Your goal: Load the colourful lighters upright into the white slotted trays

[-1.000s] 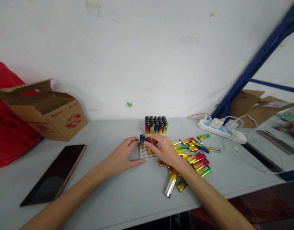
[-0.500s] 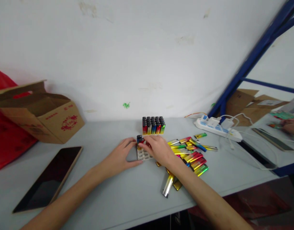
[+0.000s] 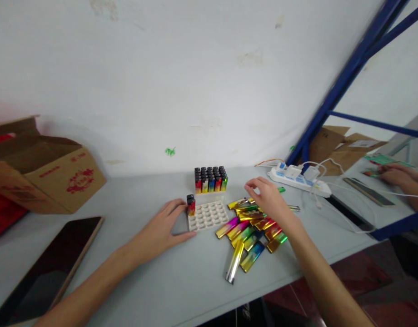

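Note:
A white tray (image 3: 209,216) with rows of slots lies on the grey table, two lighters (image 3: 191,206) upright at its back left corner. My left hand (image 3: 168,225) rests at the tray's left edge, thumb and fingers apart around that corner. My right hand (image 3: 268,195) is over the back of a loose pile of shiny coloured lighters (image 3: 251,227), its fingers bent together; whether it holds anything is hidden. Behind the tray, a block of upright lighters with black tops (image 3: 211,180) stands in rows.
At the left are an open cardboard box (image 3: 66,177) and a dark tablet (image 3: 52,263). A power strip (image 3: 299,180) with white cables lies at the back right, beside a blue metal frame (image 3: 331,97). Another person's hands (image 3: 396,175) are at the far right.
My right hand has left the tray and moved right over the pile, uncovering the slots and the two lighters. My left hand stays by the tray. The view has shifted somewhat.

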`<move>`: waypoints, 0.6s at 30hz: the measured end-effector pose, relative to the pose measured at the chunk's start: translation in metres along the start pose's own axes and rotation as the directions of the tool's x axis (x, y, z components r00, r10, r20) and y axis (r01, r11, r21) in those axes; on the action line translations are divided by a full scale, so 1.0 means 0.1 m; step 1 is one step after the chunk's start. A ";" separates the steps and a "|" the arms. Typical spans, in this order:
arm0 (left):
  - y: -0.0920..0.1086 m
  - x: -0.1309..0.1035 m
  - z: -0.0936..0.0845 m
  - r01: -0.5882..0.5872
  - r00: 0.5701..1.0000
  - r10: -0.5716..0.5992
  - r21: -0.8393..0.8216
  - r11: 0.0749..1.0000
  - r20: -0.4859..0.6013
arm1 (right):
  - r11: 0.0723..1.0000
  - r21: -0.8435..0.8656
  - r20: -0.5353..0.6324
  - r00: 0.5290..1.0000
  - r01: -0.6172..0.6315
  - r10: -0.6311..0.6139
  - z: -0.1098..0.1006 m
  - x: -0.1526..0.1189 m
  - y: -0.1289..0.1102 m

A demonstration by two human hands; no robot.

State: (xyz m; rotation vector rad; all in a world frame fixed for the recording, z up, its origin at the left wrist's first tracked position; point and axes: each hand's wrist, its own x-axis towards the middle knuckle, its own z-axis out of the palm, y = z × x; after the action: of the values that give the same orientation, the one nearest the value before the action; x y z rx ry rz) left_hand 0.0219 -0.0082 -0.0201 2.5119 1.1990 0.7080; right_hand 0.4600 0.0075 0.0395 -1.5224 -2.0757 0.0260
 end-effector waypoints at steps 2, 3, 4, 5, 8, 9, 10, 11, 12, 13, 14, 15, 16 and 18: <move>0.00 0.00 0.01 -0.001 1.000 0.001 -0.009 1.000 -0.005 | 0.997 -0.047 0.004 0.998 -0.059 0.059 -0.15 -0.22 0.36; 0.00 0.00 0.01 -0.001 1.000 0.001 -0.016 1.000 -0.009 | 0.993 -0.070 0.004 0.996 -0.090 0.091 -0.22 -0.34 0.50; 0.00 0.00 0.01 0.000 1.000 0.000 -0.023 1.000 -0.011 | 0.989 -0.091 0.011 0.993 -0.118 0.120 -0.27 -0.46 0.62; 0.01 0.00 0.01 0.000 1.000 0.000 -0.030 1.000 -0.015 | 0.985 -0.105 0.017 0.990 -0.140 0.142 -0.31 -0.56 0.72; 0.01 0.01 0.01 0.000 1.000 -0.001 -0.043 0.999 -0.019 | 0.981 -0.106 0.059 0.984 -0.160 0.167 -0.35 -0.78 0.86; 0.01 0.01 0.01 -0.001 1.000 0.000 -0.044 0.999 -0.017 | 0.983 -0.096 0.066 0.984 -0.156 0.163 -0.35 -0.82 0.87; 0.01 0.01 0.01 -0.001 1.000 0.001 -0.042 0.999 -0.015 | 0.985 -0.082 0.060 0.986 -0.151 0.156 -0.35 -0.85 0.87; 0.00 0.02 0.02 -0.002 1.000 0.001 -0.040 0.999 -0.016 | 0.987 -0.062 0.039 0.988 -0.145 0.147 -0.34 -0.86 0.86; 0.00 0.02 0.02 -0.002 1.000 0.002 -0.038 0.999 -0.016 | 0.989 -0.037 0.004 0.990 -0.143 0.143 -0.34 -0.86 0.84; -0.01 0.02 0.02 -0.002 1.000 0.001 -0.036 0.999 -0.018 | 0.989 -0.004 -0.037 0.988 -0.148 0.147 -0.34 -0.85 0.82; -0.01 0.02 0.03 -0.002 1.000 0.002 -0.037 0.999 -0.023 | 0.987 0.037 -0.080 0.984 -0.159 0.162 -0.34 -0.83 0.78; -0.01 0.02 0.03 -0.003 1.000 0.002 -0.040 0.999 -0.025 | 0.981 0.086 -0.119 0.975 -0.176 0.185 -0.34 -0.79 0.74; -0.01 0.02 0.03 -0.004 1.000 0.003 -0.045 0.999 -0.026 | 0.970 0.145 -0.148 0.965 -0.194 0.215 -0.35 -0.75 0.68; -0.01 0.02 0.03 -0.005 1.000 0.004 -0.053 0.999 -0.031 | 0.931 0.291 -0.172 0.945 -0.221 0.278 -0.34 -0.63 0.54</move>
State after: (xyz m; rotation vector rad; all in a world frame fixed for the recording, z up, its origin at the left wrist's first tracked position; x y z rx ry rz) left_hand 0.0234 -0.0061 -0.0229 2.4700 1.1695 0.7722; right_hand 0.5348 -0.0392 0.0239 -1.5379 -1.6277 0.2239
